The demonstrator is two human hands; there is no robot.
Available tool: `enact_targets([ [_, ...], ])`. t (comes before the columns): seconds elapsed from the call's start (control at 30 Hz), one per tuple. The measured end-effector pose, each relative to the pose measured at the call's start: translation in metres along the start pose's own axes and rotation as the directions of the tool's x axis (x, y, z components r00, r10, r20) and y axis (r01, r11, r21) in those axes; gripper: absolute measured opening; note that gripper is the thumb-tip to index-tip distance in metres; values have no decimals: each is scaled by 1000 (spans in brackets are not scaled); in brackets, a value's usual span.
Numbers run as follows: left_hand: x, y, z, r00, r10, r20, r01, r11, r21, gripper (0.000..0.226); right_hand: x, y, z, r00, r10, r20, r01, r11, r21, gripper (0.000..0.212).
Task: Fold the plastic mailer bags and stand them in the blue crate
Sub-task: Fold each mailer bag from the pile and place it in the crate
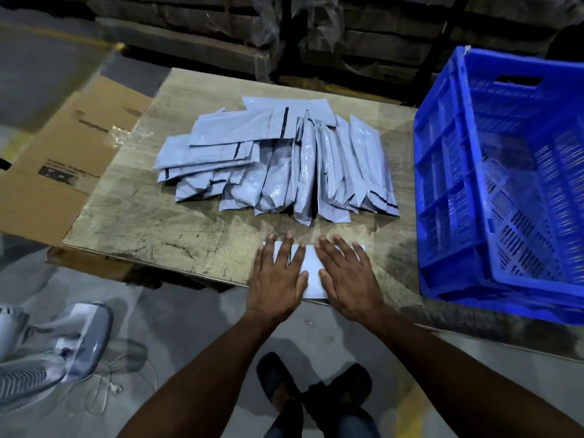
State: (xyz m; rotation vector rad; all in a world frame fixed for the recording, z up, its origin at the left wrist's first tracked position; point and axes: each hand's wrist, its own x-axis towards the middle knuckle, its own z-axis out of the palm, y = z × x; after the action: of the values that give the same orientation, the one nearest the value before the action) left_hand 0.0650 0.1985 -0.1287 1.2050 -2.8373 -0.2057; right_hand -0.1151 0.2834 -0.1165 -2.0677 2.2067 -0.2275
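A pale grey mailer bag (313, 273) lies flat at the near edge of the wooden table (151, 210). My left hand (276, 279) presses its left half with spread, straight fingers. My right hand (347, 276) presses the right half the same way. Most of the bag is hidden under my palms. Farther back on the table is a loose heap of several grey mailer bags (278, 162), some with black strips. The blue crate (502, 191) stands at the table's right end, and no bags show inside it.
A flattened cardboard box (69, 159) lies off the table's left side. A grey fan (47, 352) with its cord sits on the floor at lower left. My feet (313, 384) are below the table edge. Dark wrapped pallets (284, 33) stand behind the table.
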Motion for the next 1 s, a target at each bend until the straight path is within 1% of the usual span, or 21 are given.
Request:
enact_targets([
  [0.1, 0, -1, -1, 1000, 3, 3, -3, 1000, 1, 60, -6, 5, -3, 999, -1, 49, 1, 1000, 4, 58],
  [0.23, 0, -3, 1, 1000, 23, -16, -23, 1000, -4, 60, -8, 5, -1, 996, 51, 77, -52, 999, 6, 62],
  [0.3, 3, -5, -1, 999, 40, -7, -40, 999, -5, 59, -9, 6, -8, 991, 45, 125, -45, 999, -3, 67],
  [0.33, 5, -6, -3, 999, 50, -1, -50, 999, -10, 59, -12, 8, -12, 990, 4, 143, -1, 1000, -22, 71],
  [0.43, 10, -12, -7, 993, 117, 32, -116, 993, -18, 59, -27, 19, -19, 957, -230, 177, 253, 960, -117, 70],
  [0.47, 12, -15, -8, 990, 128, 52, -127, 992, -25, 60, -32, 21, -19, 944, -276, 184, 301, 945, -129, 68],
  [0.5, 13, -16, -10, 989, 128, 74, -126, 991, -35, 61, -33, 22, -20, 938, -294, 181, 319, 939, -130, 65],
  [0.6, 8, -16, -18, 992, 111, 64, -107, 993, -52, 74, -30, 22, -25, 943, -290, 164, 309, 945, -104, 60],
  [0.67, -3, -18, -21, 984, 173, 32, -172, 985, -23, 85, -26, 18, -29, 951, -270, 152, 284, 956, -77, 55],
  [0.73, -11, -22, -25, 968, 249, 38, -251, 967, 46, 84, -23, 16, -31, 961, -227, 159, 238, 969, -60, 56],
  [0.77, -11, -25, -27, 968, 247, 53, -250, 965, 74, 80, -22, 15, -33, 962, -221, 158, 234, 970, -64, 56],
  [0.8, -8, -26, -27, 975, 213, 63, -218, 973, 79, 78, -22, 14, -35, 961, -237, 143, 250, 965, -79, 57],
  [0.87, -1, -27, -31, 986, 129, 101, -134, 990, 46, 85, -25, 9, -37, 932, -357, 64, 363, 924, -122, 59],
  [0.9, 2, -27, -33, 987, 111, 119, -115, 993, 27, 89, -28, 7, -39, 892, -452, 15, 449, 882, -143, 55],
  [0.97, 7, -28, -34, 985, 128, 117, -128, 992, -15, 94, -34, 3, -40, 794, -607, -39, 592, 786, -178, 43],
  [1.0, 9, -29, -34, 982, 150, 117, -146, 989, -38, 94, -34, 3, -38, 777, -629, -26, 613, 765, -197, 40],
])
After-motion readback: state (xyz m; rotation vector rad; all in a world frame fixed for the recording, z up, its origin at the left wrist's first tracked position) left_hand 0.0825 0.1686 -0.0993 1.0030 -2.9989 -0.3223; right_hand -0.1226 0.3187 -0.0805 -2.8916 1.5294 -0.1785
